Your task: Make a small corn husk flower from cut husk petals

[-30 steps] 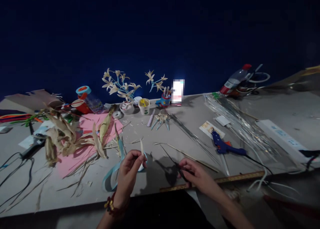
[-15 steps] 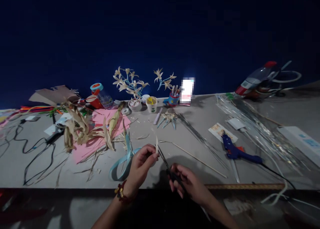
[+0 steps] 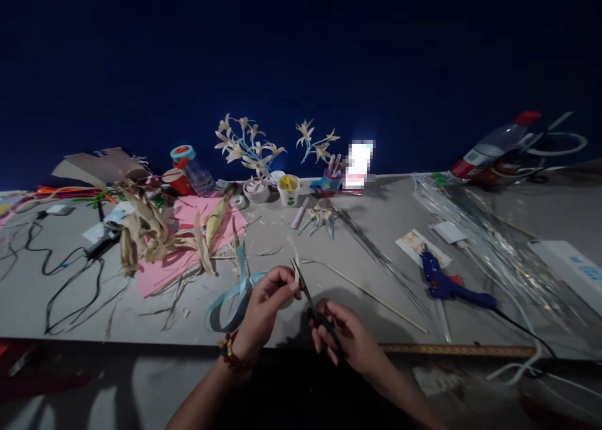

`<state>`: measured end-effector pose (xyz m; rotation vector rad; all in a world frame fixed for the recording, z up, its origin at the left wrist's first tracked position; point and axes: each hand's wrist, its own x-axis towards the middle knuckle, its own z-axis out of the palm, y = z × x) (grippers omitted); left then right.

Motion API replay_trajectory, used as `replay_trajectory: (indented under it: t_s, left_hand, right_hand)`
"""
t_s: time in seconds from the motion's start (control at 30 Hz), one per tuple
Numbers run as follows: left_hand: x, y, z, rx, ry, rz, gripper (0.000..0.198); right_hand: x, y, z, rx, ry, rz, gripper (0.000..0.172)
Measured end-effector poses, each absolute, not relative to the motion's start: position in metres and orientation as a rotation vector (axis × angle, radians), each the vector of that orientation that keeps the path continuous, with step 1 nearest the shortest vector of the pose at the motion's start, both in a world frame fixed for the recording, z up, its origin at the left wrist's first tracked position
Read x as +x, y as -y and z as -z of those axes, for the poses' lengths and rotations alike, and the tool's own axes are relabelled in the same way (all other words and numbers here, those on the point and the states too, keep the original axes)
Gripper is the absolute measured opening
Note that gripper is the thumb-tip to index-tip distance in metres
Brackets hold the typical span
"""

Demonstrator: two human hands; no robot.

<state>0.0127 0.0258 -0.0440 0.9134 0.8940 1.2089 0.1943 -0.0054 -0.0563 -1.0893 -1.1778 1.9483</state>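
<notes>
My left hand [image 3: 266, 304] pinches a small pale strip of dried husk [image 3: 295, 272] upright above the table's front edge. My right hand [image 3: 345, 337] grips black scissors [image 3: 308, 295], whose blades reach up to the strip and meet it. A light blue ribbon [image 3: 232, 295] curls on the table just left of my left hand. A red bead bracelet is on my left wrist.
Dried corn husks [image 3: 150, 235] lie on pink paper [image 3: 188, 254] at left. Husk flowers [image 3: 249, 148], cups and jars stand at the back. A blue glue gun [image 3: 446, 283], thin wires [image 3: 376, 254], a ruler [image 3: 451, 350], a power strip [image 3: 569, 267] and black cables [image 3: 61, 279] lie around.
My right hand brought the scissors left and up to the strip held by my left hand. The view shifted, so the table's things sit farther right.
</notes>
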Motion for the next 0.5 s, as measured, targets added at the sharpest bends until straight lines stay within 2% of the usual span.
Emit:
replay_trajectory:
  t_s: [0.5]
  left_hand:
    - [0.0089,-0.0252,0.0413,1.084,-0.969,-1.227,0.015]
  right_hand:
    - [0.1874,0.0026,0.0587,-1.153,1.159,-1.934,0.049]
